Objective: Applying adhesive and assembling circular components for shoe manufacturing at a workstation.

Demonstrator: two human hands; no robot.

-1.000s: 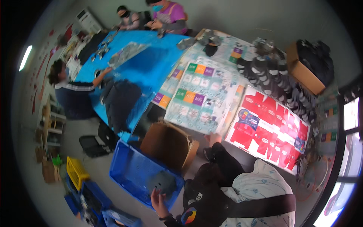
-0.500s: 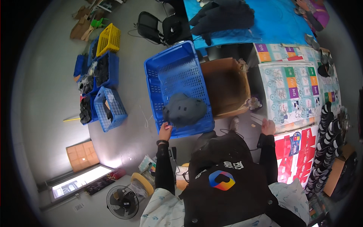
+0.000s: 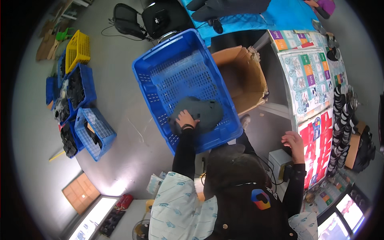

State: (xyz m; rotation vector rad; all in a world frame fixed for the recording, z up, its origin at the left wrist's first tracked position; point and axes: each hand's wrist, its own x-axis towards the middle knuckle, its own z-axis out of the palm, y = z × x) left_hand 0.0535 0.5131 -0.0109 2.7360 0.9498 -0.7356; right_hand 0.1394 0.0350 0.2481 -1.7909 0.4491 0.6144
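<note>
In front of me a blue plastic crate holds a small pile of dark grey, soft-looking pieces at its near end. My left hand reaches into the crate and lies on the left part of that pile, fingers spread and palm down. What is under the palm is hidden. Off to the right, my right hand hangs in the air beside the red printed sheets. Its fingers are loosely bent and apart, with nothing seen in them.
A cardboard box stands against the crate's right side. Behind are a black chair and a blue-covered table. More crates line the left floor. Stacked black-and-white pieces stand at the right. Another person is at the far right.
My left hand has moved from the crate's near left rim onto the grey pile. My right hand stays out at the right, its fingers more apart. The whole view has shifted and turned.
</note>
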